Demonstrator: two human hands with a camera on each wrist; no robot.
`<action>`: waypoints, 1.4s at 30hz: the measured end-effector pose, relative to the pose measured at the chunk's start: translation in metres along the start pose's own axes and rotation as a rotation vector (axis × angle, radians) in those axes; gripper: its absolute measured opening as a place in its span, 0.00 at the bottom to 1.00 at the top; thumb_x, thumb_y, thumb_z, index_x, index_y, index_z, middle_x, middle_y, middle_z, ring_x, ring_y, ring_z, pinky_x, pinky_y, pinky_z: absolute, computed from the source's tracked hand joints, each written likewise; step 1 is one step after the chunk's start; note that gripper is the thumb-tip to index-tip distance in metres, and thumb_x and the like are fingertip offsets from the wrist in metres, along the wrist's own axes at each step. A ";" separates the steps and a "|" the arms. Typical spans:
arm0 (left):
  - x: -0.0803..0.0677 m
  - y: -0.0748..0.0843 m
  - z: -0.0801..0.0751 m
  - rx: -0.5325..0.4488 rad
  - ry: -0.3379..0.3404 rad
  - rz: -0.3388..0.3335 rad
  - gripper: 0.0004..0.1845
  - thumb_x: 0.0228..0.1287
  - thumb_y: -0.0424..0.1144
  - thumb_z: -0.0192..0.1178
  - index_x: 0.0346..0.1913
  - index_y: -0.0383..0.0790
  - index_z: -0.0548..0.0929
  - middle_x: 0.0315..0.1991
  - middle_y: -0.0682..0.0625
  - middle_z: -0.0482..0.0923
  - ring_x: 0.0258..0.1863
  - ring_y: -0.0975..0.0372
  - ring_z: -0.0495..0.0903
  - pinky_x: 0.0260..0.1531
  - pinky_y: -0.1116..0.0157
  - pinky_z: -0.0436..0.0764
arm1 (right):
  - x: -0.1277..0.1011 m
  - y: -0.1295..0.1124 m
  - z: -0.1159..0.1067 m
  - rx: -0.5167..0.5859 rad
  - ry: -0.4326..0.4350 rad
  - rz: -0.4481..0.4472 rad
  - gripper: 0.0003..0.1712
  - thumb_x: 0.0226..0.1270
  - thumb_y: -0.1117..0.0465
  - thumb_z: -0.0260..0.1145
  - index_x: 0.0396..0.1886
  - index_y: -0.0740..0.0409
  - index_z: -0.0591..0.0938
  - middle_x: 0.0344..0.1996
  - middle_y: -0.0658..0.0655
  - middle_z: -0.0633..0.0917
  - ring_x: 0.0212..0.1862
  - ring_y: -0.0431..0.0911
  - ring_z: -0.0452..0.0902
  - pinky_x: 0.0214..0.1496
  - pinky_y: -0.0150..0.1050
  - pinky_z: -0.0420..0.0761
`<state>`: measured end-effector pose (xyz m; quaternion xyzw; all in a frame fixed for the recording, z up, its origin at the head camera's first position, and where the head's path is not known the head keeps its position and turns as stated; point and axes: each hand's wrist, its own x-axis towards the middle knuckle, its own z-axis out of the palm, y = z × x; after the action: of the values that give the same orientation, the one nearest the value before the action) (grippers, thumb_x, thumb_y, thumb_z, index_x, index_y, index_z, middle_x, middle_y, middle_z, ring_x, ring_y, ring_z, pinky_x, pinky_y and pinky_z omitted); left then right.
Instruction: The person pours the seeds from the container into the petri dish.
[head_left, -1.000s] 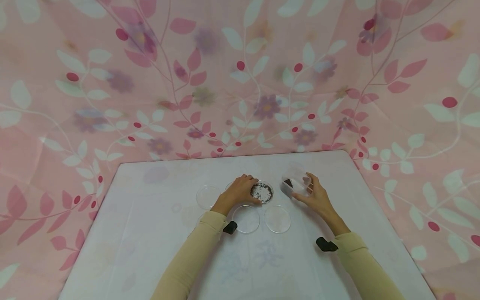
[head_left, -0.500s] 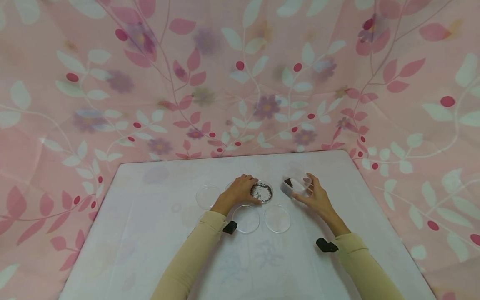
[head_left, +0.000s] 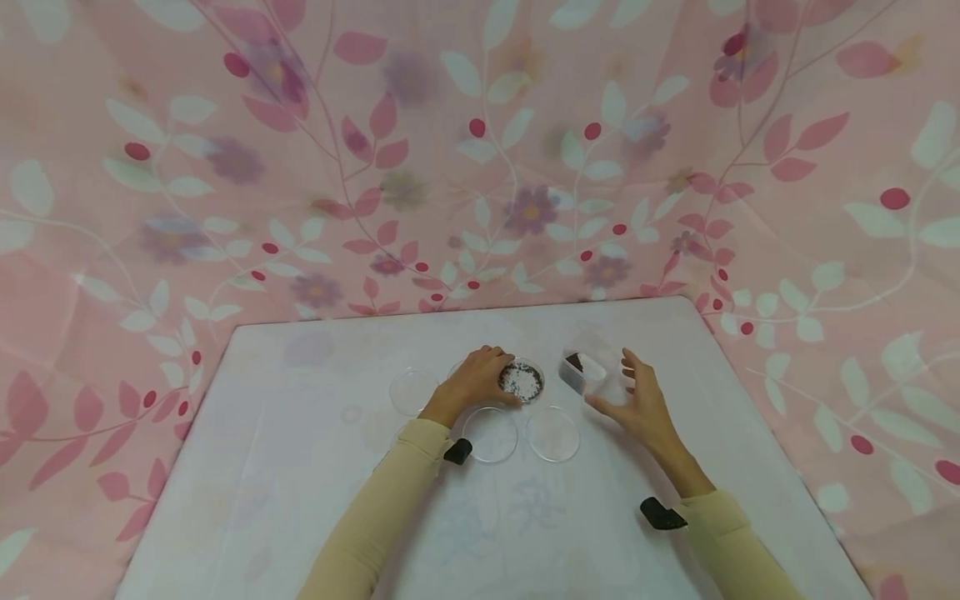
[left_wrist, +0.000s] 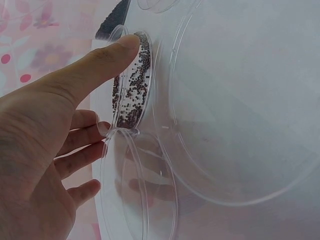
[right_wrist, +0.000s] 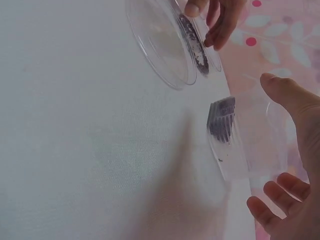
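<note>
White table (head_left: 300,467) fills the lower middle, faint pale prints on its cloth. Pink floral cloth (head_left: 480,150) hangs behind from 9 through 12 to 3 o'clock, with white leaves, red berries, purple flowers. It drapes down both table sides. Soft, even light.

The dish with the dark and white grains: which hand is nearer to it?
Left. The left hand holds the grain dish at its rim; the right hand is open beside the clear container, apart from the dish.

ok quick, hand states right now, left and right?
Left hand: thumb and fingers pinch the rim of the seed dish.
Right hand: open, fingers spread beside the clear container, not gripping it.
</note>
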<state>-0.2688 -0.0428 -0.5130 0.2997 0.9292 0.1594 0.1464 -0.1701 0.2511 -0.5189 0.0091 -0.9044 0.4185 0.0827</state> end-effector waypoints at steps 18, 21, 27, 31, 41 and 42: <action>0.000 0.001 0.001 0.020 -0.003 -0.011 0.47 0.47 0.64 0.72 0.68 0.42 0.72 0.62 0.48 0.74 0.63 0.55 0.70 0.72 0.56 0.65 | -0.051 -0.027 0.038 -0.256 -0.141 -0.239 0.55 0.39 0.39 0.82 0.67 0.58 0.73 0.57 0.59 0.78 0.57 0.55 0.76 0.56 0.57 0.77; -0.001 0.002 0.000 0.020 -0.002 -0.009 0.47 0.47 0.64 0.72 0.68 0.42 0.72 0.63 0.48 0.74 0.64 0.54 0.70 0.73 0.55 0.64 | -0.055 -0.025 0.045 -0.279 -0.184 -0.218 0.56 0.39 0.36 0.80 0.68 0.56 0.72 0.61 0.58 0.77 0.60 0.55 0.75 0.58 0.58 0.75; 0.000 0.001 0.002 0.037 0.001 -0.009 0.48 0.47 0.65 0.72 0.68 0.42 0.72 0.63 0.48 0.74 0.66 0.54 0.70 0.73 0.55 0.64 | -0.059 -0.028 0.051 -0.268 -0.188 -0.250 0.56 0.39 0.38 0.81 0.67 0.60 0.73 0.62 0.61 0.77 0.62 0.57 0.74 0.61 0.60 0.75; 0.001 0.000 0.004 0.066 0.003 -0.003 0.49 0.47 0.67 0.70 0.69 0.42 0.72 0.64 0.48 0.74 0.67 0.54 0.69 0.73 0.55 0.63 | -0.059 -0.028 0.053 -0.278 -0.167 -0.290 0.56 0.38 0.40 0.82 0.66 0.62 0.73 0.61 0.62 0.78 0.61 0.56 0.75 0.60 0.58 0.76; 0.002 -0.001 0.004 0.066 0.003 -0.005 0.49 0.47 0.67 0.70 0.69 0.42 0.72 0.63 0.48 0.74 0.66 0.55 0.70 0.73 0.55 0.64 | -0.058 -0.028 0.052 -0.273 -0.175 -0.250 0.54 0.41 0.42 0.82 0.67 0.62 0.72 0.61 0.63 0.77 0.62 0.57 0.74 0.63 0.56 0.75; 0.002 -0.001 0.004 0.066 0.000 -0.006 0.48 0.47 0.66 0.70 0.69 0.42 0.72 0.63 0.48 0.74 0.66 0.55 0.70 0.73 0.55 0.64 | -0.058 -0.028 0.052 -0.272 -0.178 -0.242 0.54 0.41 0.43 0.82 0.67 0.62 0.72 0.61 0.62 0.77 0.62 0.57 0.74 0.63 0.55 0.75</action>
<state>-0.2698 -0.0413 -0.5175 0.3017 0.9348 0.1284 0.1367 -0.1177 0.1898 -0.5399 0.1436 -0.9486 0.2770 0.0525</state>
